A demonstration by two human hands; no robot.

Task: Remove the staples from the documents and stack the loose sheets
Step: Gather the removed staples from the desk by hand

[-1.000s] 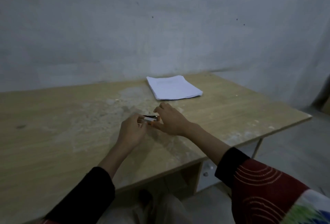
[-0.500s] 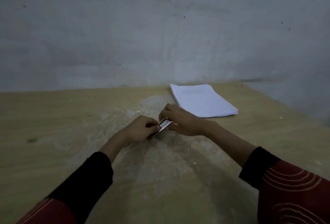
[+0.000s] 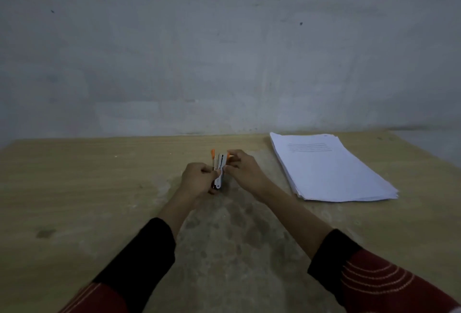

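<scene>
A small metal stapler (image 3: 220, 166) with orange parts stands on end above the middle of the wooden table (image 3: 74, 188), swung open. My left hand (image 3: 199, 181) grips its lower end. My right hand (image 3: 245, 170) pinches its upper part by the orange tip. A stack of white documents (image 3: 329, 170) lies flat on the table to the right of my hands, with faint printed lines on the top sheet. Neither hand touches the papers.
A grey wall (image 3: 224, 50) runs right behind the table's far edge. The tabletop has a worn, pale patch (image 3: 224, 237) between my forearms and a dark spot (image 3: 45, 233) at the left.
The stapler was lying low between my hands; now it is raised upright and opened. The view has shifted, so the papers sit further right.
</scene>
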